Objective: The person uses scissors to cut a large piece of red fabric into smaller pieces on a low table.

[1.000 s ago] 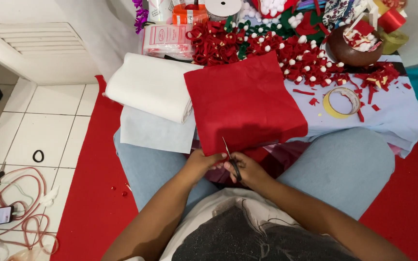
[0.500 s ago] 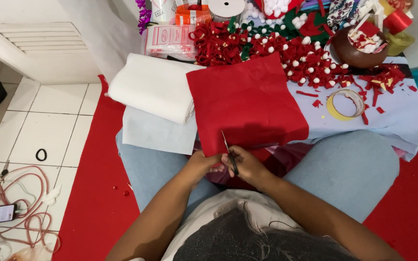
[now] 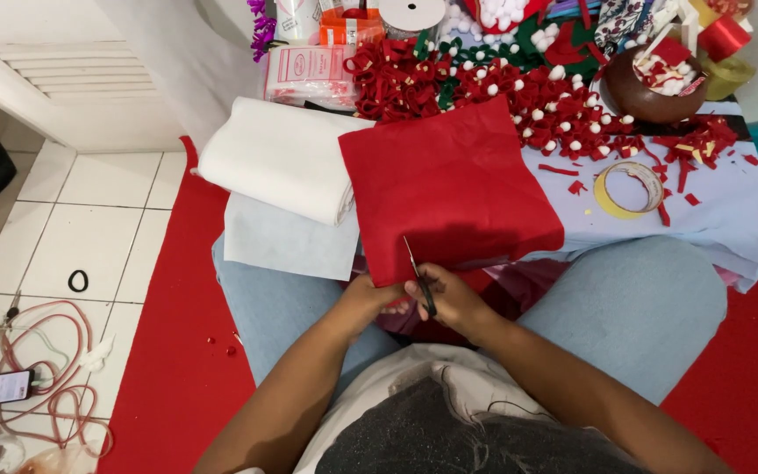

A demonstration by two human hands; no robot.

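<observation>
Right hand (image 3: 456, 298): closed around the handles of a pair of scissors (image 3: 419, 279); the finger loops are covered by the fingers, so only the blades and part of the dark handles are seen.
Scissors: the blades are pointed away from the body and laid into the near edge of the red felt sheet (image 3: 449, 193) — how far they are parted cannot be made out.
Left hand (image 3: 368, 297): pinched on the near edge of the red felt sheet, just left of the blades; its fingertips are tucked under the felt and hidden.
Red felt sheet: spread ahead of both hands, over the lap and onto a pale blue cloth (image 3: 730, 211); its near corner is hidden behind the hands.
Folded white fabric (image 3: 282, 158): set ahead and to the left of the left hand, resting on a grey sheet (image 3: 287, 241).
Tape roll (image 3: 629, 189): seen ahead and right of the right hand, among red scraps.
Far heap: red and green ornaments with white pompoms (image 3: 493, 83) — cut off by the top edge.
</observation>
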